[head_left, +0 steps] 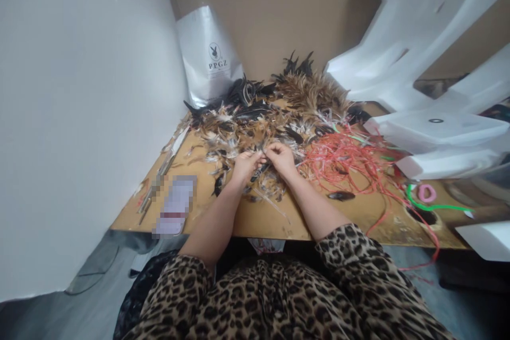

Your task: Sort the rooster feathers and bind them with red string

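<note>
My left hand (246, 163) and my right hand (282, 158) meet at the middle of a wooden table (258, 218), both with fingers pinched together on feathers. A wide heap of brown, black and white feathers (263, 117) spreads across the table just beyond my fingers. A small bunch of feathers (263, 167) sits between and under my two hands. To the right of my right hand lies a tangle of red string (346, 162). How the feathers sit inside my fingers is hidden.
A white wall (79, 117) stands close on the left. A silver bag (207, 58) leans at the back. White foam pieces (430, 133) crowd the right side. A blurred flat object (175, 204), thin sticks (159, 180), a green cord (430, 206) and a pink ring (426, 192) lie on the table.
</note>
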Tool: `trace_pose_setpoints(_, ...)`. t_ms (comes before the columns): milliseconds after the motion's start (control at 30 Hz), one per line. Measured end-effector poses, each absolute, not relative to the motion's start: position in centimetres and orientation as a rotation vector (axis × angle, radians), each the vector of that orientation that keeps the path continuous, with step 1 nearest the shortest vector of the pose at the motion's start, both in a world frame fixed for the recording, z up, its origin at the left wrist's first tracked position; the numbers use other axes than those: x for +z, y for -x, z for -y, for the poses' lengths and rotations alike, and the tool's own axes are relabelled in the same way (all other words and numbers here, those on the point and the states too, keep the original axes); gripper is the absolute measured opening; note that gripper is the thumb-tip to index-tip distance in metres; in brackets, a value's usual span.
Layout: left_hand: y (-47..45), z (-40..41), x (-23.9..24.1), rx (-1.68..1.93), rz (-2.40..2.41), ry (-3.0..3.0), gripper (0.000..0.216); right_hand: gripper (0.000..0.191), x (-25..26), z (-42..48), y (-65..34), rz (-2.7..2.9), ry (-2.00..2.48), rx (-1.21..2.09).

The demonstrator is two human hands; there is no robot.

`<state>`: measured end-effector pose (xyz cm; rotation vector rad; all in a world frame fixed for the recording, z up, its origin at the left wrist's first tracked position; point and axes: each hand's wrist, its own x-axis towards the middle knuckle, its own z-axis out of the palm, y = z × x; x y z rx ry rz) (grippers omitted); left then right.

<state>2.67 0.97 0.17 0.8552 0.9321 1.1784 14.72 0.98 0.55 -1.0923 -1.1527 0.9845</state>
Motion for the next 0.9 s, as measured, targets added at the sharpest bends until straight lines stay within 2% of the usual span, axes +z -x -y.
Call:
trace_pose_setpoints(167, -2.3, -1.3, -0.2, 1.147, -0.995, -0.98, 0.022, 0.019, 0.6, -1.0, -14.7, 1.14, 1.086, 0.989)
trace_pose_setpoints(400, -1.9, -1.3, 0.2, 1.098, -1.016, -1.041, 0.025, 0.023, 0.8, -0.9, -14.9, 1.088, 1.015, 1.186)
trace_pose_setpoints(600, -1.9, -1.2, 0.0, 1.043, -0.975, -1.087, 0.032, 0.022, 0.9, -0.8, -14.9, 1.078, 1.054, 1.149)
trace_pose_setpoints(900, -1.5, -1.2, 0.2, 0.979, -0.964, -1.074, 0.027, 0.022, 0.9, -0.7, -15.0, 1.141, 1.088, 1.14)
